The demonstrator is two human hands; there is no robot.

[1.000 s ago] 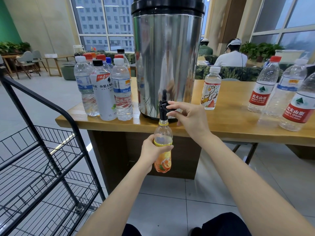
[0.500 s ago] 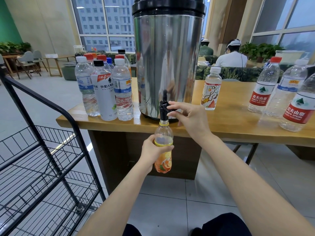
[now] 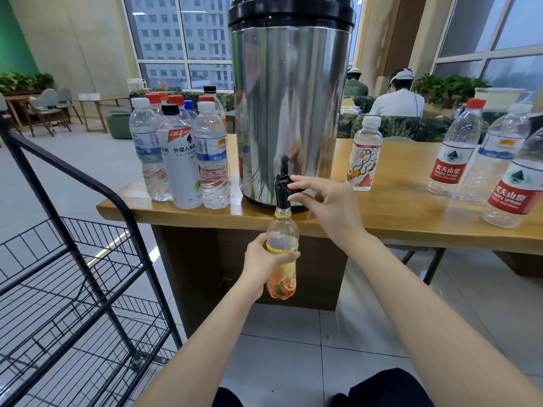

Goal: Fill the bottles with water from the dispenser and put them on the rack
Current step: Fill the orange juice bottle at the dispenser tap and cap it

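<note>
The dispenser [image 3: 289, 98], a tall steel urn with a black lid, stands near the front edge of the table [image 3: 396, 212]; its black tap [image 3: 281, 193] juts out over that edge; the right hand [image 3: 326, 205] pinches the tap's lever, forefinger laid on top and thumb beneath, the other fingers loosely curled below; the left hand [image 3: 264, 265] grips an orange bottle [image 3: 282, 230], fingers wrapped round the top of its label and thumb across the front; this bottle is uncapped and upright, held in the air in front of the table's edge, its mouth right at the tip of the spout; whether the spout sits inside the neck or only meets it cannot be told, nor how much water is in the bottle; left of the dispenser a cluster of capped bottles [image 3: 211, 160] stands close together on the table, a white one at the front; just to the right stands a small bottle [image 3: 364, 160] with a white cap; well apart, at the far right, stand three more bottles [image 3: 493, 160], two with red labels; the rack [image 3: 58, 160], black wire shelves in a black frame, stands on the floor to the left, near the table's corner; behind the table two people [image 3: 396, 98] sit with their backs turned.
</note>
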